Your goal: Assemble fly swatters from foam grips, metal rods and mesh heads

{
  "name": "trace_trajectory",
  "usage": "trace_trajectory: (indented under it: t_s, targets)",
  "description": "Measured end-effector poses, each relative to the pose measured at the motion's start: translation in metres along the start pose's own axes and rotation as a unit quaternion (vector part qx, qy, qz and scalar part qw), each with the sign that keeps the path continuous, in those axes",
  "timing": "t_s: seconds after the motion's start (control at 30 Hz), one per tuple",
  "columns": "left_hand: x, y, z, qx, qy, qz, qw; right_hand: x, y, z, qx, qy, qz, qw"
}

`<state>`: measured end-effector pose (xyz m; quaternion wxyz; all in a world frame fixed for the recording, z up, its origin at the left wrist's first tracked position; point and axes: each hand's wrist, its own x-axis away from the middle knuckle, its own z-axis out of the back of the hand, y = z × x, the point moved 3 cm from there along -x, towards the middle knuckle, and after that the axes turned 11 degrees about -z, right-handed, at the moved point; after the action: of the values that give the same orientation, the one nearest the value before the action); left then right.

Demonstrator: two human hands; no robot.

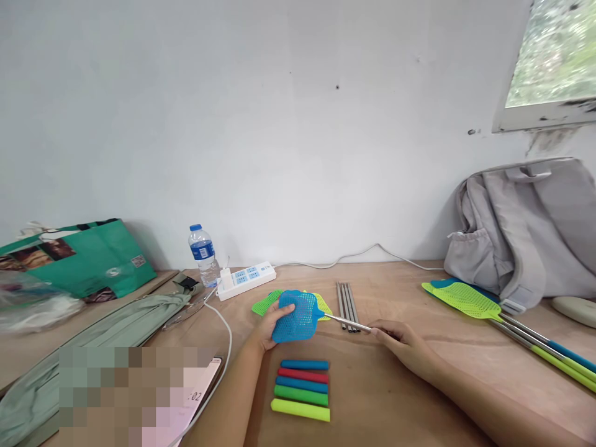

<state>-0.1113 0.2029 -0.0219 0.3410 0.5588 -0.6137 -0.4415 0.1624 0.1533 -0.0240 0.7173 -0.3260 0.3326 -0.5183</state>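
The blue swatter head point(298, 326) looks to me like matt plastic mesh, its metal rod point(349, 322) shiny. The surface point(372, 397) is brown wood; far left, the bottle point(202, 251) is glossy clear plastic; right, the backpack point(549, 223) is dull grey cloth.

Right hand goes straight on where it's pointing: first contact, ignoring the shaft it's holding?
Probably the loose metal rods, just ahead of the right hand in the picture. Depth is unclear; if it passes above them, the blue swatter head in the left hand likely comes next.
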Motion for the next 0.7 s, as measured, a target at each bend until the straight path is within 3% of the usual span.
trace_trajectory:
  t_s: [0.2, 0.37, 0.7]
  targets:
    - [0.007, -0.001, -0.004, -0.033, -0.036, 0.035, 0.998, 0.000, 0.006, 0.006, 0.063, 0.039, -0.016, 0.997]
    - [0.012, 0.000, -0.009, -0.074, -0.065, 0.046, 0.994, 0.003, 0.002, 0.009, 0.054, 0.063, -0.001, 0.997]
    - [0.011, -0.001, -0.011, -0.178, -0.071, 0.000, 0.981, 0.009, -0.003, -0.003, 0.127, 0.090, -0.023, 0.987]
